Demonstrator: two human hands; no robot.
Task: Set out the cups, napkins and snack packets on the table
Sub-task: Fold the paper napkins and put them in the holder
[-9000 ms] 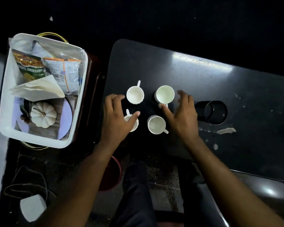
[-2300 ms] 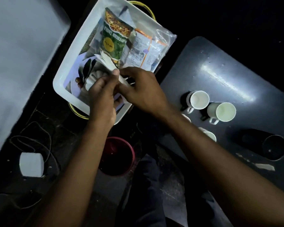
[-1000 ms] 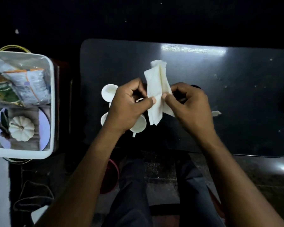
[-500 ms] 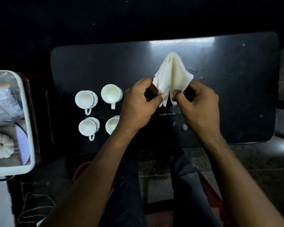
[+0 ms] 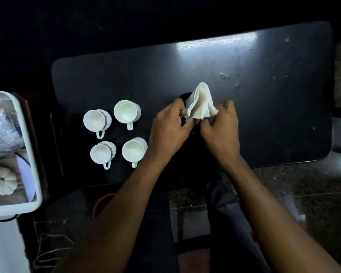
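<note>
Several white cups (image 5: pixel 126 113) stand upright in a square on the left part of the black table (image 5: pixel 264 115). A bunch of white napkins (image 5: pixel 202 101) is pinched at its lower end by both hands and fans upward. My left hand (image 5: pixel 170 129) grips it from the left, my right hand (image 5: pixel 220 127) from the right. The napkins sit over a black holder (image 5: pixel 185 96), of which only the dark rim shows. A snack packet (image 5: pixel 2 131) lies in the white tub (image 5: pixel 31 154) at the left edge.
A small white pumpkin (image 5: pixel 1 183) on a pale plate lies in the same tub. A red bowl (image 5: pixel 102 203) sits on the floor under the table's near edge. A cord lies on the floor at bottom left.
The napkins were lifted out of the tub and carried over the table. Since half a second ago the fanned bunch has been gathered narrower and brought lower between both hands.
</note>
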